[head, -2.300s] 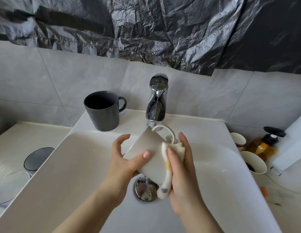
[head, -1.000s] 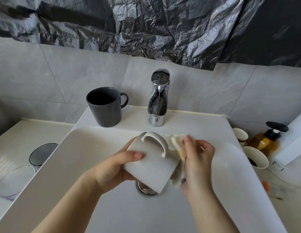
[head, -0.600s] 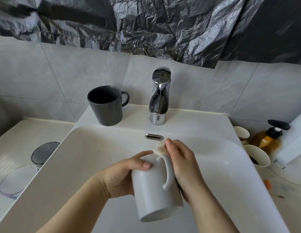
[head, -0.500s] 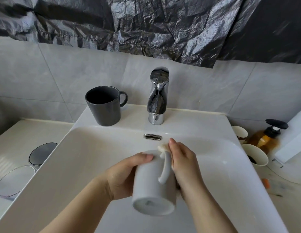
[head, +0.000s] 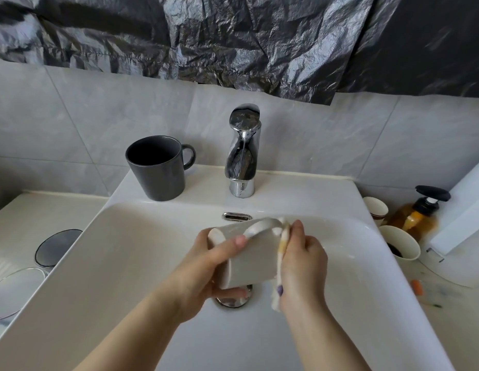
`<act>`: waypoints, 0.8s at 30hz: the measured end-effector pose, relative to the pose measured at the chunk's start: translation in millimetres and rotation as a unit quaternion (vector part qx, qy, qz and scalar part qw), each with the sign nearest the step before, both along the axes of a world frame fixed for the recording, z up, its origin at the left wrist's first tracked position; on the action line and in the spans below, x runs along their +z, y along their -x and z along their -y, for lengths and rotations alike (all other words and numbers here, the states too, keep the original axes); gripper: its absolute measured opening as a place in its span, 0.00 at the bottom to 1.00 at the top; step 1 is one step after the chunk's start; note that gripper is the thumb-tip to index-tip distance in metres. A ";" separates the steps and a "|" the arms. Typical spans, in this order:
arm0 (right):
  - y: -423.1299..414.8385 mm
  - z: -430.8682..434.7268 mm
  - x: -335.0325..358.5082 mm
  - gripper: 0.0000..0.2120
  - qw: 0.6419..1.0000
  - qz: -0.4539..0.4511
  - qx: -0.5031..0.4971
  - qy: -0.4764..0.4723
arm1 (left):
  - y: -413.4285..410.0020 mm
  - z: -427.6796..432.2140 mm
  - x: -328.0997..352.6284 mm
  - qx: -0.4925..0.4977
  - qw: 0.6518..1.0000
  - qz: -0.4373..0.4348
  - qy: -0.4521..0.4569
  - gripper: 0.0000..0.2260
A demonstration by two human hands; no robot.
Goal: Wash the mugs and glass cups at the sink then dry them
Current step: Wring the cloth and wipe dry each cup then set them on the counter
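Observation:
Over the white sink my left hand grips a white mug lying on its side, handle up. My right hand holds a pale cloth with yellow and purple marks against the mug's right end. A dark grey mug stands upright on the sink's back ledge, left of the chrome tap. Two glass cups sit on the counter at the left, the nearer one partly cut off. No water runs from the tap.
The chrome drain lies under the mug. At the right stand two paper cups, an amber soap pump bottle and a white box. A small orange item lies on the right counter. Black plastic sheeting covers the wall above.
The mug has turned from base-toward-me to lying sideways with the handle up. My right hand with the cloth has shifted from the rim near the handle to the mug's right end.

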State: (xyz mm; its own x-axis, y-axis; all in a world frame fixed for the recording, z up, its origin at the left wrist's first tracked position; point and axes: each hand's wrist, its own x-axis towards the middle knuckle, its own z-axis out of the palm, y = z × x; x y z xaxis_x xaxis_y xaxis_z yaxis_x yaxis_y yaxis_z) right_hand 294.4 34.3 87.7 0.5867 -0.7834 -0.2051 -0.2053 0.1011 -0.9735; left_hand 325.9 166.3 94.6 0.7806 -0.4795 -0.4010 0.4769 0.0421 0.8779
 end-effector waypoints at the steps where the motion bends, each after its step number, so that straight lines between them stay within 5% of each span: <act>1: 0.2 -2.7 -1.3 0.22 1.000 0.000 0.023 0.004 | 0.3 0.9 0.0 0.029 0.999 0.028 -0.026 0.37; 6: 9.4 -7.7 13.0 0.25 0.981 0.004 0.167 -0.100 | -8.2 -11.2 1.3 0.073 0.997 0.014 -0.006 0.25; 11: 18.6 -9.5 17.0 0.14 0.901 0.097 0.422 0.013 | -18.1 -20.0 6.9 0.116 0.988 -0.084 0.061 0.18; 14: 18.2 -7.2 14.0 0.17 0.898 0.083 0.426 0.065 | -21.9 -26.9 9.3 0.111 0.989 -0.089 0.048 0.17; 16: 17.4 -4.8 17.7 0.11 0.920 0.103 0.370 -0.073 | -23.1 -30.3 10.3 0.084 0.992 -0.087 0.043 0.18; 19: 20.1 -4.6 20.5 0.13 0.894 0.130 0.313 -0.293 | -22.3 -29.5 11.4 0.033 0.996 -0.071 0.042 0.18; 24: 20.5 -9.2 14.5 0.26 0.839 0.143 0.470 -0.234 | -19.4 -24.7 8.6 0.043 0.997 -0.053 0.021 0.18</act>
State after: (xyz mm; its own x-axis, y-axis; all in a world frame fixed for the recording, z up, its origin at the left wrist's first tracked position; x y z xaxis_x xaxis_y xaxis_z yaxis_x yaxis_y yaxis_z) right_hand 273.8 43.4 102.2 0.9777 0.1807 -0.1067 -0.1734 0.4095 -0.8957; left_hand 345.3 190.9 103.2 0.7736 -0.4311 -0.4644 0.5601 0.1226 0.8193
